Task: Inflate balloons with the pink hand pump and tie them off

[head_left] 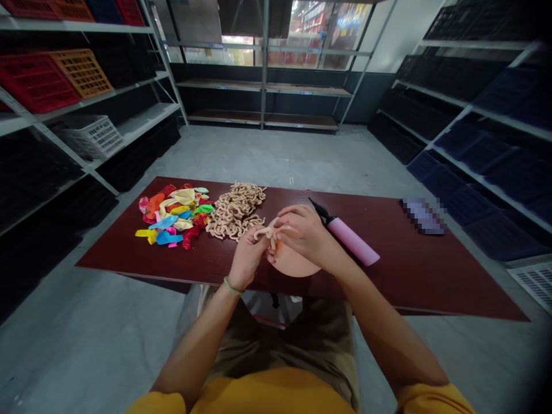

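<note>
An inflated peach-orange balloon hangs below my hands at the table's near edge. My left hand, with a pale green bracelet on its wrist, pinches a short beige cord at the balloon's neck. From the other side, my right hand curls its fingers round the neck and cord; exactly what its fingertips grip is partly hidden. Just beyond my left hand lies a heap of similar beige cords. A pink hand pump with a black nozzle rests to the right of my right hand.
Flat, colourful balloons are piled on the left of the dark red table. A blurred-out purplish item lies at the right end. Shelves with red and orange crates stand left, dark blue crates right, and a rack behind.
</note>
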The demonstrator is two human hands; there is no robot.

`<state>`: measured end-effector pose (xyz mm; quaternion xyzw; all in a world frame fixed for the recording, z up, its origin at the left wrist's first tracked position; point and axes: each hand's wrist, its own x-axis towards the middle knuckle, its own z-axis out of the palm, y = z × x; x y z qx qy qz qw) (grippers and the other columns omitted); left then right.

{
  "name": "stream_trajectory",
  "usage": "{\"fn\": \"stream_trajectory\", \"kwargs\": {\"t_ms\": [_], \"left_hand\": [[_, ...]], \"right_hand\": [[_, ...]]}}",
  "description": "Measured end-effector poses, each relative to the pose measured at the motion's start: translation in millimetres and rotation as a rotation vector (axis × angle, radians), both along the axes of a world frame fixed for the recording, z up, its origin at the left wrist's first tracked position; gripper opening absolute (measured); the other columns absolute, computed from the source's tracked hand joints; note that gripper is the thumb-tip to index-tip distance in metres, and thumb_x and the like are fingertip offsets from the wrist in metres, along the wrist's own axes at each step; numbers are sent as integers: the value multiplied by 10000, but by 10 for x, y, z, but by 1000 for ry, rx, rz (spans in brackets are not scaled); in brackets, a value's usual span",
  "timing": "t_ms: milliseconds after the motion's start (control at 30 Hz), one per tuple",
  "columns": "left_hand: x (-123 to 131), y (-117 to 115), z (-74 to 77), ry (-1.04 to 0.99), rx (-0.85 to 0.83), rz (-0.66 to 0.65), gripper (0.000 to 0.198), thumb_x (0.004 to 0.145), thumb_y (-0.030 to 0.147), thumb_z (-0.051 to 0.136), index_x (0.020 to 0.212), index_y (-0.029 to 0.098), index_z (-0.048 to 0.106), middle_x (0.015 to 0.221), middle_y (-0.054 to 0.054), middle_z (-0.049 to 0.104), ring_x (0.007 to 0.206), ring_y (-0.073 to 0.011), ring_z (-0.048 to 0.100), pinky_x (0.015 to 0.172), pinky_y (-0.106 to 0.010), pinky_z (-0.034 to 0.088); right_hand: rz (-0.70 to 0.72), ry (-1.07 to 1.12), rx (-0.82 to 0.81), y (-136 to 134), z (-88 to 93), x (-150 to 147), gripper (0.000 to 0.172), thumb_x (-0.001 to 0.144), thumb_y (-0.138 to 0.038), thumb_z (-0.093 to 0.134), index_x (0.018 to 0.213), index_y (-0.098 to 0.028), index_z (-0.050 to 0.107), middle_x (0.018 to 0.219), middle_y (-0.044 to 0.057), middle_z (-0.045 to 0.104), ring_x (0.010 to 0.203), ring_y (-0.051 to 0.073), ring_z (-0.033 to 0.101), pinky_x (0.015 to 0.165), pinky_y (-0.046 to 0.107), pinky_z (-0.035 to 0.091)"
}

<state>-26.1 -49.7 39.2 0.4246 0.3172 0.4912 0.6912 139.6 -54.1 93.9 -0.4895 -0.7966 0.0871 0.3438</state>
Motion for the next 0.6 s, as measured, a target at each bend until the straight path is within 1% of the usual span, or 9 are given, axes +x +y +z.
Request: {"fn": "stream_trajectory", "kwargs": {"t_ms": [67, 133, 233, 333, 467, 600], "left_hand": [[-10, 7, 17, 8, -18, -29, 266, 782, 373, 722, 789, 156, 568, 618, 35, 572, 452, -68, 505, 418, -173, 455], [-17, 11, 40, 3, -31, -48, 267, 780, 369, 726, 795, 159, 561, 629, 33, 580, 453, -69, 507, 421, -176, 466], [-18, 5, 74, -24, -42, -48, 282, 772, 365, 738, 920, 168, 602, 657, 35, 596, 467, -72, 516, 426, -181, 481], [-9, -12, 99, -33, -50, -53, 371, 749, 363, 761, 1046, 168, 657, 691, 21, 609, 504, -79, 539, 441, -183, 495], [-1, -31, 111, -49, -55, -54, 337, 731, 346, 777, 1009, 169, 708, 698, 6, 620, 520, -83, 553, 440, -183, 497], [-5, -24, 106, -30, -50, -135, 405, 754, 339, 765, 1122, 186, 698, 674, 7, 621, 512, -89, 558, 449, -197, 510]], "right_hand": [[27, -9, -14, 16, -6, 10, 90, 824, -209, 660, 896, -244, 702, 1109, 44, 663, 1089, 225, 565, 1003, 426, 410], [44, -5, -29, 31, -14, 25, 58, 816, -211, 662, 837, -249, 700, 1113, 30, 674, 1084, 222, 574, 999, 431, 407], [39, 28, -43, 45, -32, 47, 24, 804, -235, 664, 793, -248, 680, 1104, 28, 680, 1073, 219, 582, 979, 431, 423], [11, 48, -44, 51, -60, 67, 23, 787, -256, 674, 770, -251, 659, 1109, 31, 672, 1078, 224, 580, 974, 444, 428], [7, 28, -33, 57, -68, 95, 57, 768, -258, 692, 756, -275, 639, 1118, 26, 668, 1076, 231, 581, 968, 452, 435], [32, -16, -62, 54, -19, 117, 64, 778, -259, 679, 734, -253, 632, 1113, 27, 668, 1092, 242, 571, 961, 458, 431]]}}
